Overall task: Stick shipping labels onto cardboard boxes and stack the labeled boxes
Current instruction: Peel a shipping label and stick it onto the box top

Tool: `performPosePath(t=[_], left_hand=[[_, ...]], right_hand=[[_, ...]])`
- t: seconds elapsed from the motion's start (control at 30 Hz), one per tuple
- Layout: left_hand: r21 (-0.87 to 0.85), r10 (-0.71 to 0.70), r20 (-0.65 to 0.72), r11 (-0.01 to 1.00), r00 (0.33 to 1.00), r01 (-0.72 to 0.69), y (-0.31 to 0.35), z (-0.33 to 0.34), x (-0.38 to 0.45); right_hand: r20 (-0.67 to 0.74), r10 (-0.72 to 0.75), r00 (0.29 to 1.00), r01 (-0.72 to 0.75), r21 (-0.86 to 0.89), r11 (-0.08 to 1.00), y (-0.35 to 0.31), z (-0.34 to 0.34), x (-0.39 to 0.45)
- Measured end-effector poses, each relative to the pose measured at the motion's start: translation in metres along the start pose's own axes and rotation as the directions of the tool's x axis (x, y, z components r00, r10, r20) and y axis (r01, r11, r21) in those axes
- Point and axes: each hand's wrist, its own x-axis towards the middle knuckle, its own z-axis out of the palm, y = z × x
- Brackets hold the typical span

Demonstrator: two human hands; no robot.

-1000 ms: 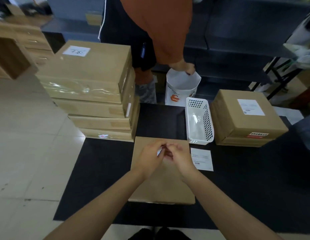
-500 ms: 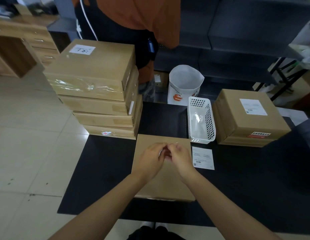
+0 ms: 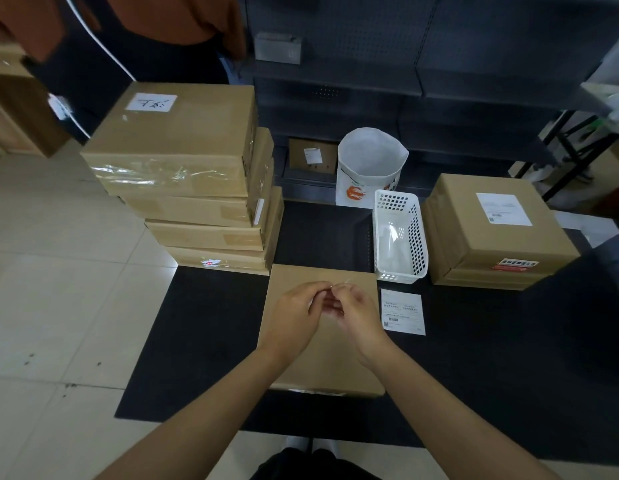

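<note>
Cardboard fills the middle of the head view: a flat box point(image 3: 321, 341) lies on a black mat point(image 3: 204, 341), directly under both hands. The left hand point(image 3: 296, 318) and right hand point(image 3: 358, 315) meet above the box's far half, fingers curled, pinching between them a small thin piece point(image 3: 341, 283) whose pale tip pokes up past the fingertips; what it is cannot be told. A white label point(image 3: 402, 311) lies flat on the mat just right of the box, near the right hand but not touched.

At the mat's far left corner stands a stack point(image 3: 193, 181) of four boxes, the top one bearing a white paper with handwriting. A white basket point(image 3: 399, 237) sits beyond the flat box's right corner, and a labelled box point(image 3: 498, 230) rests well to the right. Behind the basket is a white bag point(image 3: 370, 168) with an orange print, then dark shelving point(image 3: 405, 81). Pale tiles point(image 3: 58, 271) cover the floor on the left, where a person point(image 3: 128, 36) in orange stands behind the stack.

The flat box's long axis runs away from the wearer, slightly tilted to the left at its near end. The label lies the same way, print facing up.
</note>
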Motion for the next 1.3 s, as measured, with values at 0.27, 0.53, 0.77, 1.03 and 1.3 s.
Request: performPosePath(t=[0.27, 0.53, 0.77, 1.03, 1.3], left_hand=[[0.129, 0.129, -0.046, 0.984, 0.991, -0.122, 0.009, -0.006, -0.005], [0.266, 0.189, 0.003, 0.946, 0.982, -0.183, 0.000, -0.005, -0.007], [0.008, 0.065, -0.041, 0.998, 0.997, -0.064, -0.005, 0.000, -0.004], [-0.243, -0.113, -0.024, 0.964, 0.993, 0.104, -0.006, 0.000, -0.003], [-0.286, -0.159, 0.070, 0.942, 0.985, 0.172, -0.006, 0.003, 0.002]], right_hand=[[0.003, 0.026, 1.000, -0.026, 0.019, 0.999, 0.004, 0.000, -0.003], [-0.021, 0.073, 0.997, -0.074, -0.041, 0.996, 0.006, -0.003, 0.001], [0.039, 0.045, 0.998, -0.040, -0.133, 0.990, 0.003, -0.009, -0.001], [0.091, -0.062, 0.994, 0.087, -0.298, 0.951, 0.002, -0.017, -0.003], [0.083, -0.128, 0.988, 0.152, -0.435, 0.887, 0.004, -0.022, -0.002]])
